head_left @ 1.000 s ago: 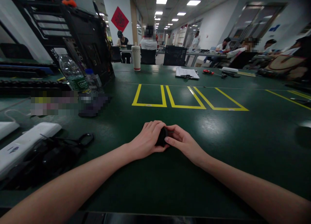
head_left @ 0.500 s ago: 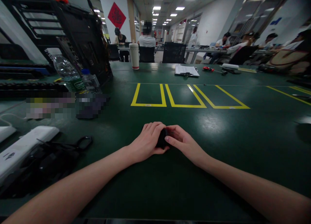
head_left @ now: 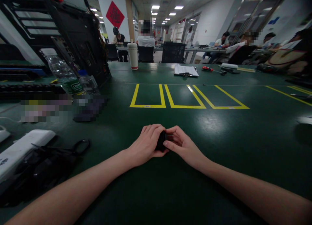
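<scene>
A small black object (head_left: 161, 142) rests on the green tabletop (head_left: 168, 192), mostly covered by my hands, so its kind does not show. My left hand (head_left: 147, 140) is wrapped over its top and left side, thumb along the near edge. From the right, my right hand (head_left: 179, 139) grips its end between thumb and fingers. The fingertips of both hands nearly meet at the object. Beyond them, yellow tape outlines (head_left: 147, 106) mark the table.
To the left lie a white power strip (head_left: 29, 147) and black cables (head_left: 41, 166). Behind them stand a plastic bottle (head_left: 60, 72) and a black computer case (head_left: 85, 43). Farther back are a white tumbler (head_left: 133, 56), a clipboard (head_left: 186, 70) and a red screwdriver (head_left: 208, 68).
The view has shifted slightly. Both hands keep their hold on the black object, with the right thumb and fingers moved very little.
</scene>
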`<state>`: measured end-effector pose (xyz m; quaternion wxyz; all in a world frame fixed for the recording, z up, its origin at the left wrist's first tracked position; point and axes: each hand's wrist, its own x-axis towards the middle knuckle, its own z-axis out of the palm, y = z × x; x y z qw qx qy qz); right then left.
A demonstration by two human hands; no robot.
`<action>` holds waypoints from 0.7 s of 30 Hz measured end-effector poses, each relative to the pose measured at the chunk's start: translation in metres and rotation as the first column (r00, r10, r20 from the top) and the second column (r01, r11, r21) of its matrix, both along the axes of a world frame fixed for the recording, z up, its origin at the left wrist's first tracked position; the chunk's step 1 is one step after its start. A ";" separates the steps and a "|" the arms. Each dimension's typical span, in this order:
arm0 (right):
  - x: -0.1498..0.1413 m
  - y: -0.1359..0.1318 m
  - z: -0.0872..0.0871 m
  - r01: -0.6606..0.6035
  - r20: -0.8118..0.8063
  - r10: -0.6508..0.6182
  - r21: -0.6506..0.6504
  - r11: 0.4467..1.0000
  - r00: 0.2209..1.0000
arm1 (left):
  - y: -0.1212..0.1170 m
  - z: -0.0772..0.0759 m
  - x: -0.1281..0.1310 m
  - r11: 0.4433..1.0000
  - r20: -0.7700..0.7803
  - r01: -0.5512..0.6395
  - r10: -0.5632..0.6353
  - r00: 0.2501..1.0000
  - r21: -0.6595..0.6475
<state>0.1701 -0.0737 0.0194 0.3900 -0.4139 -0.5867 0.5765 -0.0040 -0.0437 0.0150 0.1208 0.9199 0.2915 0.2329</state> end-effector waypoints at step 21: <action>0.001 0.001 -0.002 0.000 0.040 0.000 -0.003 1.000 0.999 | 0.000 0.001 -0.001 0.999 0.004 -0.009 0.009 1.000 -0.032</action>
